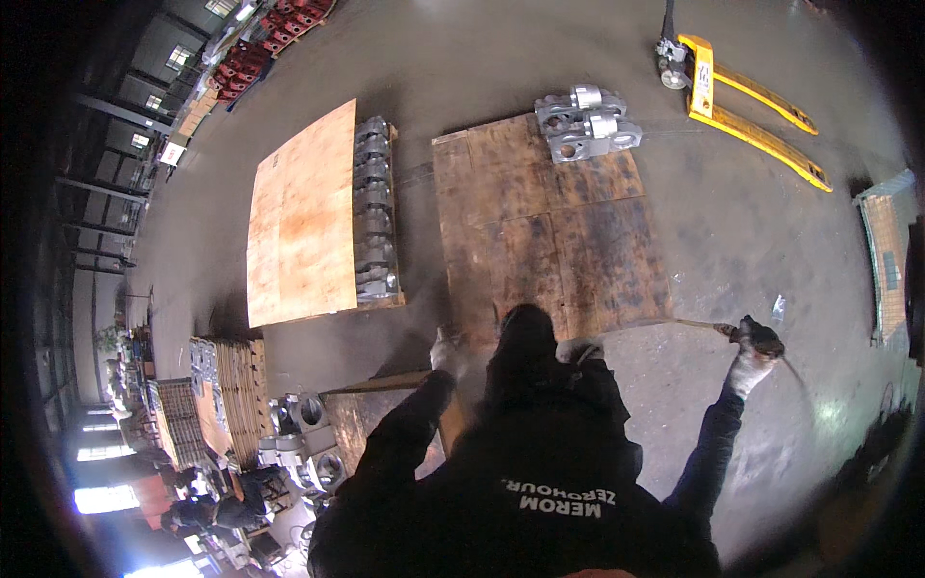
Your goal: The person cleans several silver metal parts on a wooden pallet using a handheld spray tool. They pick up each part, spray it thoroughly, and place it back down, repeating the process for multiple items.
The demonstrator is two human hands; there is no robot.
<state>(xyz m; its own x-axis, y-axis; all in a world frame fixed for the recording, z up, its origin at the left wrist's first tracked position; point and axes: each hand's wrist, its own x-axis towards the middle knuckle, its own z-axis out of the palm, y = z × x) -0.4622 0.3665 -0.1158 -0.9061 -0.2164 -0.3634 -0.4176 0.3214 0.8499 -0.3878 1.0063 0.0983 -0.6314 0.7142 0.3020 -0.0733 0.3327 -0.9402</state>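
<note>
Slender rod (pixel 715 327), grasped by right hand (pixel 754 353) right of wooden board (pixel 506 246), might slip if held loosely; left hand's (pixel 443 353) grip unclear.

At 11 o'clock, a pale plywood sheet (pixel 303 222) covered part of the grey castings (pixel 375 223). At 1 o'clock, the upper edge cut off the handle (pixel 668 13) of the pallet jack. Toward 6 o'clock, the dark jacket (pixel 568 462) masked part of the brown boards (pixel 515 226); left hand (pixel 444 354) contact with them was indeterminate. Past 3 o'clock, the right hand (pixel 753 360) partly concealed a slender item (pixel 705 326), kind unidentified. Co-workers (pixel 226 508) near 8 o'clock were blurred.
</note>
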